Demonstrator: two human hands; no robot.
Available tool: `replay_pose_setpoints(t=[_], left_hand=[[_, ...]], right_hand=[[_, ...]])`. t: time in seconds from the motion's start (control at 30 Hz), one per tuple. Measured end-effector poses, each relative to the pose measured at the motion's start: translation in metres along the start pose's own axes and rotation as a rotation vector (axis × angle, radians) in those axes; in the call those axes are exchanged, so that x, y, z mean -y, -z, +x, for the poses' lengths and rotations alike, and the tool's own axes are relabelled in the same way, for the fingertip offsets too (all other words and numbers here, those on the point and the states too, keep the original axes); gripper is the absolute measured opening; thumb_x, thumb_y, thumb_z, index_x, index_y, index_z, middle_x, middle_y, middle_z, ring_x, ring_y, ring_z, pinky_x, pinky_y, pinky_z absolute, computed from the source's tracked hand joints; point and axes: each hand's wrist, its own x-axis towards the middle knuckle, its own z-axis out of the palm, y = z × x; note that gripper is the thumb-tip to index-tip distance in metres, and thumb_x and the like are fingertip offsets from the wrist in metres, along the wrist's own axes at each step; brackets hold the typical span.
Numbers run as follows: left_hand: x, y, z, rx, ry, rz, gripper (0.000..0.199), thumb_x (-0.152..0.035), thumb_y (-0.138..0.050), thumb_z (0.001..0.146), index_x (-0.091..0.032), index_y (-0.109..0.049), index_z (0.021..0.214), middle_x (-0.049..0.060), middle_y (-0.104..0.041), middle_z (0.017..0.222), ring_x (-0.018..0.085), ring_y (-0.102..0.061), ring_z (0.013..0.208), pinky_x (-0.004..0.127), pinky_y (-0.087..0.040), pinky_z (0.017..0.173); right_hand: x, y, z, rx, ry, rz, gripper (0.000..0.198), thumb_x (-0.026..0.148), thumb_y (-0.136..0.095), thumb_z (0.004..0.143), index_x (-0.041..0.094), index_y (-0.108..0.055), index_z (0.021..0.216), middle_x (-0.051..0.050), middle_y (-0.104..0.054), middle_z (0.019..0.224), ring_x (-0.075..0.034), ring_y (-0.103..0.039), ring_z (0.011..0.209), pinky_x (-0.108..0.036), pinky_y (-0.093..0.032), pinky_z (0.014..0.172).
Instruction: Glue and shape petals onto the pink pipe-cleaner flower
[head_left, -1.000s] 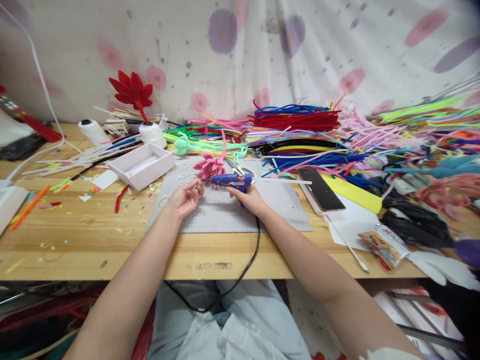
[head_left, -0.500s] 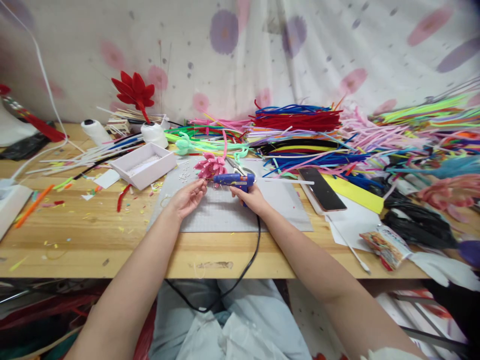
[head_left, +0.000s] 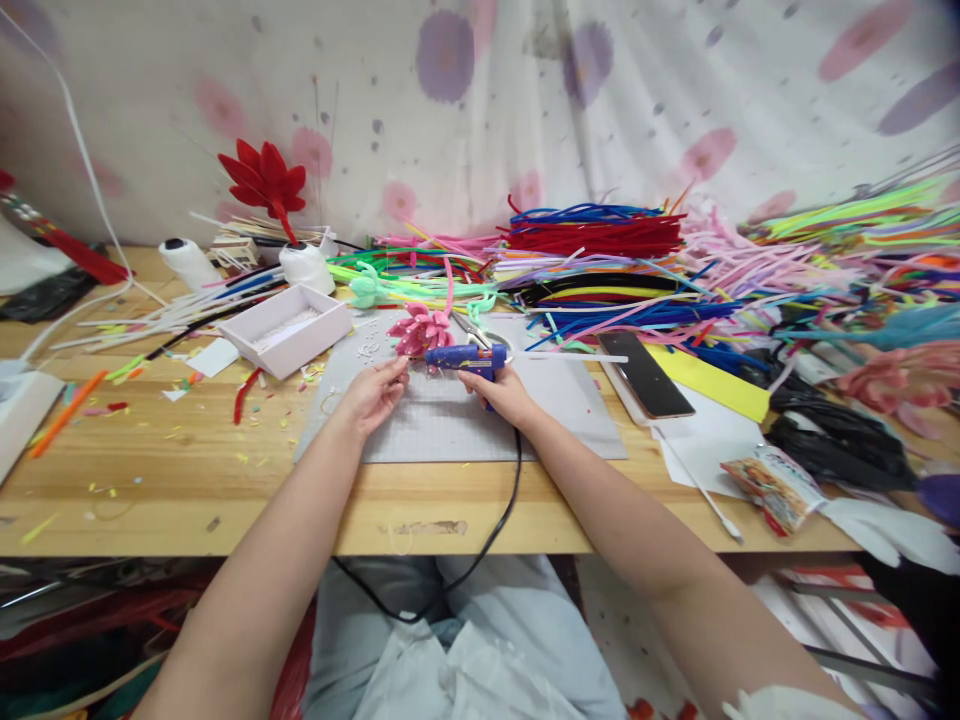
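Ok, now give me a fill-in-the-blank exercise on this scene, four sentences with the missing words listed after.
1. The right hand grips a blue ____.
2. The cord hanging below that hand is coloured ____.
3. Just beyond the fingertips of the left hand is a flower coloured ____.
4. The paper strip beside the phone is coloured ____.

Missing words: glue gun; black; pink; yellow.

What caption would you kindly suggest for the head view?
Right hand gripping a blue plastic glue gun, left hand close by, near a pink many-petalled flower.
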Motion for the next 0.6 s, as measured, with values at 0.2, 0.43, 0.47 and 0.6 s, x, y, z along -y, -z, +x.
replay_pose_setpoints(t=[0.2,0.43,0.47,0.6], left_hand=[[-0.0002,-0.0023,-0.0027,-0.006,-0.007,0.022,0.009,-0.007,-0.056,0.078,-0.008,-0.059,0.069,-0.001,-0.05,0.055,0.002,-0.048,0.045,0.006,-0.041,0.038],[-0.0002,-0.0017,-0.0021,-0.002,0.0,0.012,0.01,-0.007,-0.055,0.079,-0.008,-0.059,0.069,-0.001,-0.049,0.055,0.002,-0.049,0.046,0.006,-0.041,0.038],[-0.0003,-0.0017,-0.0021,-0.007,0.0,0.015,0.01,-0.007,-0.055,0.079,-0.008,-0.059,0.07,-0.002,-0.049,0.055,0.002,-0.049,0.046,0.006,-0.04,0.038],[-0.0008,-0.003,-0.0036,-0.02,0.0,0.023,0.008,-0.007,-0.057,0.078,-0.008,-0.059,0.07,-0.002,-0.05,0.055,0.002,-0.049,0.046,0.006,-0.04,0.037]], right_hand=[[-0.0017,-0.0005,0.0002,0.009,-0.016,0.017,0.033,0.05,-0.061,0.068,0.019,-0.05,0.063,0.004,-0.05,0.055,-0.006,-0.04,0.04,-0.022,-0.035,0.04],[-0.0036,-0.0005,0.001,0.013,-0.02,0.014,0.034,0.051,-0.06,0.068,0.019,-0.049,0.061,0.004,-0.049,0.054,-0.006,-0.04,0.041,-0.023,-0.035,0.041],[-0.004,-0.0005,0.0012,0.015,-0.017,0.017,0.035,0.051,-0.06,0.068,0.019,-0.049,0.061,0.004,-0.048,0.054,-0.006,-0.04,0.041,-0.023,-0.035,0.041],[-0.005,-0.001,0.0015,0.024,-0.008,0.034,0.037,0.053,-0.061,0.067,0.019,-0.048,0.061,0.004,-0.047,0.053,-0.006,-0.039,0.041,-0.023,-0.034,0.041]])
